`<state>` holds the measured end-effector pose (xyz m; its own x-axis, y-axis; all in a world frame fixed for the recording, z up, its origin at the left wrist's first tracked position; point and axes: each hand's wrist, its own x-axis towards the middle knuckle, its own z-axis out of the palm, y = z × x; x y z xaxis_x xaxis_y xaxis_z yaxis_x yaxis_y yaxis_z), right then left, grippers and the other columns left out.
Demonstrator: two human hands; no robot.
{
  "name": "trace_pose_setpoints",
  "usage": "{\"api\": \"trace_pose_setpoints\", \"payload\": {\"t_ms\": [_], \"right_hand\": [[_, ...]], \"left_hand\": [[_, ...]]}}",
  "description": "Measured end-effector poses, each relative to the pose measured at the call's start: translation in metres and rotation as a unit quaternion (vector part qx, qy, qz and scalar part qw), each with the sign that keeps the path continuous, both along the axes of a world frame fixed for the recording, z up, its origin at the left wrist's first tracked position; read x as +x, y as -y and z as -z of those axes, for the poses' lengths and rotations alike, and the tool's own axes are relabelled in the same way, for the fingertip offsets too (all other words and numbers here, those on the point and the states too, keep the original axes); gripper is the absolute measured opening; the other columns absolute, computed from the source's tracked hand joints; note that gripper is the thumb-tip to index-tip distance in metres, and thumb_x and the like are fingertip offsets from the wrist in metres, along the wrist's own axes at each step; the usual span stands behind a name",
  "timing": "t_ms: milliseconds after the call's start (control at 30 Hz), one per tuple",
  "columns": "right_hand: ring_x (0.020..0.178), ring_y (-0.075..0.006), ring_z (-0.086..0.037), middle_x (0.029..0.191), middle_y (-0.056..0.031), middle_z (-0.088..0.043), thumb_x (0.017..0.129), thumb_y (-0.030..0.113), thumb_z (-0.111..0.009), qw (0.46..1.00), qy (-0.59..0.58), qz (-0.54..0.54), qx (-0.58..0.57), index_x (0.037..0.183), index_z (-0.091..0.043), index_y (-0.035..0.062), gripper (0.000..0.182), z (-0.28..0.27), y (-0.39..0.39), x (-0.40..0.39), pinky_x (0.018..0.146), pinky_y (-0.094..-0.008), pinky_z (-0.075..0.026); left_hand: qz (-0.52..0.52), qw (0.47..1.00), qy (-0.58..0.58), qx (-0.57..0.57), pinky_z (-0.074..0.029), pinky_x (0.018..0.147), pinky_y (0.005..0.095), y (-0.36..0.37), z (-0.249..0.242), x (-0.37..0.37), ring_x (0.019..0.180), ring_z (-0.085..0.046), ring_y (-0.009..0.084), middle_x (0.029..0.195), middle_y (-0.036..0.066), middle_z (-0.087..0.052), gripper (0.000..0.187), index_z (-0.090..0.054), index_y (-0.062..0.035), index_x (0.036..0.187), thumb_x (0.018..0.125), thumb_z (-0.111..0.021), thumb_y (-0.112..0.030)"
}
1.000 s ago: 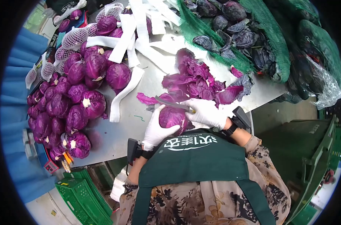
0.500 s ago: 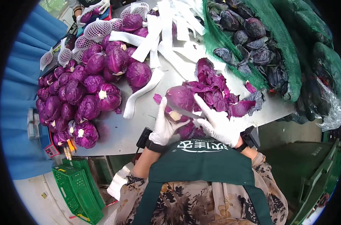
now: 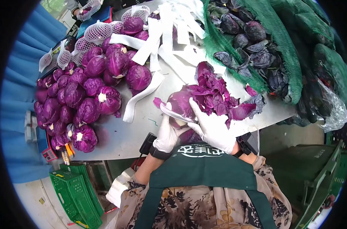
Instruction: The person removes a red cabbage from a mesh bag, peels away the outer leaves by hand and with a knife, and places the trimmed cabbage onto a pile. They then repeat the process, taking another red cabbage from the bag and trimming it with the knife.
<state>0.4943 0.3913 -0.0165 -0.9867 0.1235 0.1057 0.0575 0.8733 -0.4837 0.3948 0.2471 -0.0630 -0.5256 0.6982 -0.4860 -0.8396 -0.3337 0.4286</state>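
A purple cabbage [image 3: 180, 104] rests at the table's near middle, its pale stem end toward me. My left hand [image 3: 168, 134], in a white glove, holds it from below and the left. A knife [image 3: 176, 114] lies with its blade across the near side of the cabbage. My right hand [image 3: 212, 129], also gloved, grips the knife, though the handle is mostly hidden. Its index finger reaches up the right side of the cabbage. Loose purple leaves [image 3: 215, 91] are heaped just beyond my right hand.
Many cabbages [image 3: 75, 94] are piled on the left of the metal table [image 3: 139, 131]. White net sleeves [image 3: 158, 34] lie at the back. A green mesh sack [image 3: 293, 65] of dark leafy heads stands right. Green crates [image 3: 72, 191] sit below left. Another person's arm shows top left.
The knife blade has moved up and left across the cabbage and now lies flatter, with my right hand following slightly left. At the top left, the other person's hands have shifted and a netted cabbage shows.
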Motion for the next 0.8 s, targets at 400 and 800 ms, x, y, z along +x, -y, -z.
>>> {"api": "trace_pose_setpoints", "payload": {"t_ms": [400, 800], "right_hand": [[0.074, -0.0235, -0.066, 0.091, -0.0161, -0.067, 0.096, 0.028, -0.054, 0.915, 0.081, 0.046, -0.392, 0.141, -0.043, 0.0103, 0.05, 0.002, -0.021, -0.005, 0.062, -0.0358, -0.05], [0.074, -0.0242, -0.067, 0.095, -0.0125, -0.066, 0.08, 0.025, -0.073, 0.967, -0.04, 0.092, -0.234, 0.117, -0.051, 0.0058, 0.046, 0.012, -0.003, -0.017, 0.067, -0.0326, -0.054]], "left_hand": [[-0.006, 0.999, -0.005, -0.033, -0.059, 0.082, 0.0483, 0.002, 0.001, -0.001, 0.114, -0.058, 0.0285, 0.132, 0.017, -0.05, 0.066, -0.034, -0.0085, 0.14, 0.094, -0.05, -0.053], [-0.088, 0.978, -0.097, -0.164, -0.061, 0.067, 0.0323, -0.007, -0.004, 0.01, 0.088, -0.066, 0.017, 0.111, 0.008, -0.059, 0.047, -0.04, -0.0135, 0.132, 0.095, -0.055, -0.04]]}}
